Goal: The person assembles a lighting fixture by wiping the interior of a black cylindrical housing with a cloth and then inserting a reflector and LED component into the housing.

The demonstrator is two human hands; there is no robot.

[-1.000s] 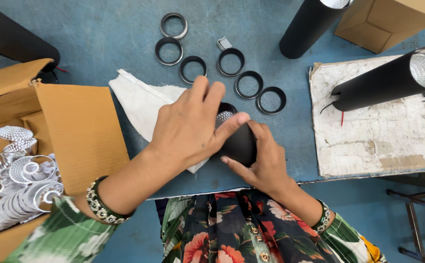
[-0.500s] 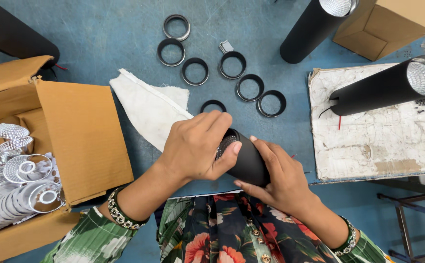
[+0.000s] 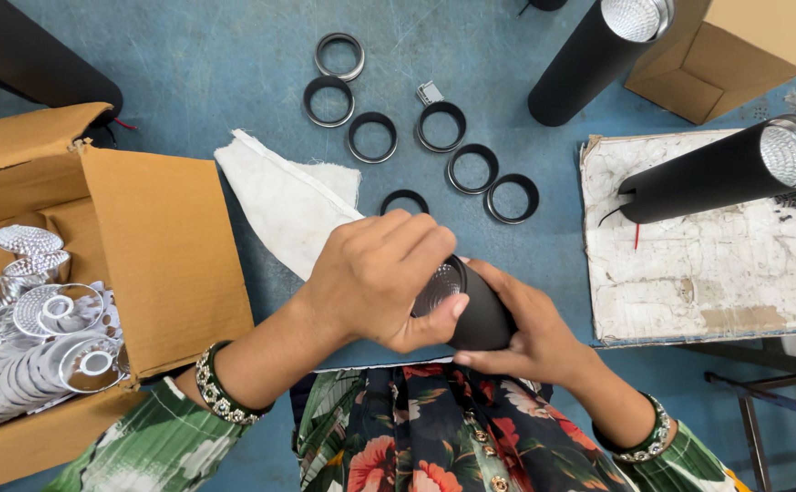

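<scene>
Black rings [image 3: 443,126]: seven; black tubes [image 3: 721,170]: two; boxes [image 3: 97,273]: two.

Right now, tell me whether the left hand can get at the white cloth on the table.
Probably yes. The left hand is busy on the black lamp housing, but the white cloth lies right beside it, uncovered, with nothing between them.

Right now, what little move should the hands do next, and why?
Probably press the shiny reflector a bit deeper into the black housing. The left hand covers its open end with fingertips on the reflector, which looks slightly tilted at the rim, while the right hand cradles the housing from below.
</scene>
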